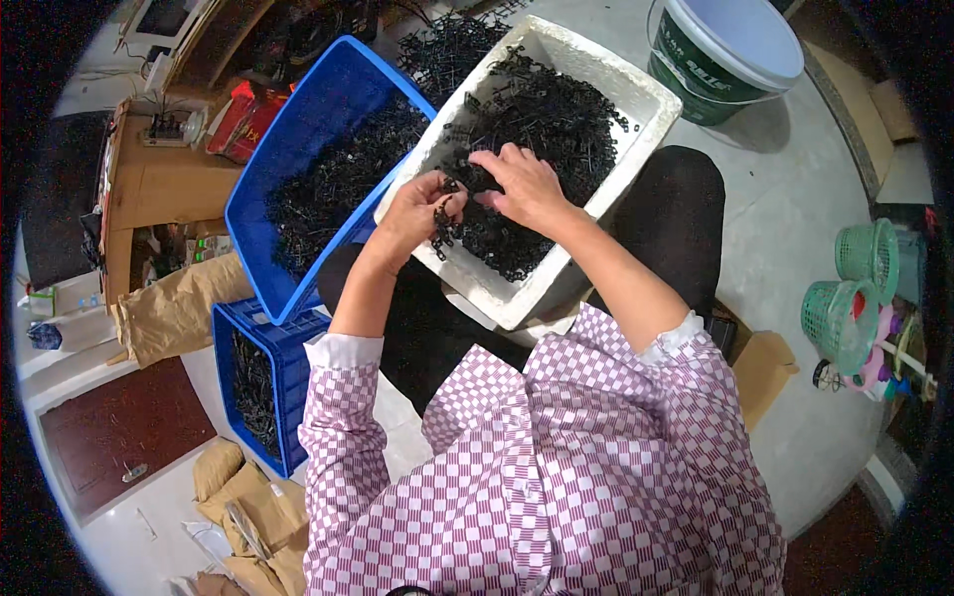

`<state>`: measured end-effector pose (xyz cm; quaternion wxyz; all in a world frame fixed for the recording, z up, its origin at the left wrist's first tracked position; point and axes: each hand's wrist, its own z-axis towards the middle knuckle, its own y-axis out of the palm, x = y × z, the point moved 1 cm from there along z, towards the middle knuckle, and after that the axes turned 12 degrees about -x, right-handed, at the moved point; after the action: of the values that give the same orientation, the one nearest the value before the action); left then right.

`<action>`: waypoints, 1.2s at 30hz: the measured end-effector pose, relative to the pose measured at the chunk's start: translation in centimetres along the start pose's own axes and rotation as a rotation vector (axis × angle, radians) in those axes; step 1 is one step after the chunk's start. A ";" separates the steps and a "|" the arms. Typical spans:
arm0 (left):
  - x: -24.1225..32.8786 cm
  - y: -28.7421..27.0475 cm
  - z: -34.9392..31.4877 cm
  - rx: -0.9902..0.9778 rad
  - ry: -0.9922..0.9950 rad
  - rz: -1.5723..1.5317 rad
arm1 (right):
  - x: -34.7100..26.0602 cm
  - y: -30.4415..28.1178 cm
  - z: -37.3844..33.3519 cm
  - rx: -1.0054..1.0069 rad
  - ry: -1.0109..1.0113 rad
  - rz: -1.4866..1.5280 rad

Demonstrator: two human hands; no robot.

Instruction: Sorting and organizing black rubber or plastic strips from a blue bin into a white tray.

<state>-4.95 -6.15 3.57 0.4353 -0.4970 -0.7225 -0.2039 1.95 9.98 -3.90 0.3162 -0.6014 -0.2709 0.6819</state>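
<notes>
A white foam box (636, 89) rests by my lap, heaped with small black plastic parts (556, 109). Over its near left rim, my left hand (422, 211) is closed, pinching a little bunch of these black parts (444, 230) that sticks out past the fingers. My right hand (527, 187) hovers over the heap just to the right of it, thumb and fingers apart, nothing visible held between them. The exact shape of each part is too small to tell.
Left of the foam box leans a blue bin (238, 214) with more black parts, above a blue crate (288, 397). A green-and-white bucket (706, 74) stands far right. Green baskets (840, 318), a brown paper sack (184, 308) and a cardboard piece (763, 372) lie around.
</notes>
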 end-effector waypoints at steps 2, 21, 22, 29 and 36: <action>-0.3 0.1 0.3 0.006 0.097 0.000 | -0.2 0.2 0.2 -0.006 0.046 -0.138; 0.5 1.0 -2.7 0.048 0.477 -0.767 | 1.7 -3.8 -1.6 0.079 -0.137 -0.098; 0.5 1.7 -2.2 0.034 0.486 -0.793 | 1.5 -4.8 -1.6 0.165 -0.203 -0.060; 0.7 5.8 0.5 -0.114 0.393 -0.851 | -0.5 -7.3 -1.1 -0.224 0.251 1.400; 1.4 6.4 -0.3 -0.271 0.304 -1.134 | 1.2 -6.4 -0.4 -0.108 0.185 0.970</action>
<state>0.71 -2.94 4.05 0.2896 -0.0506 -0.7722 -0.5633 2.93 15.07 0.12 -0.0462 -0.7317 0.0345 0.6792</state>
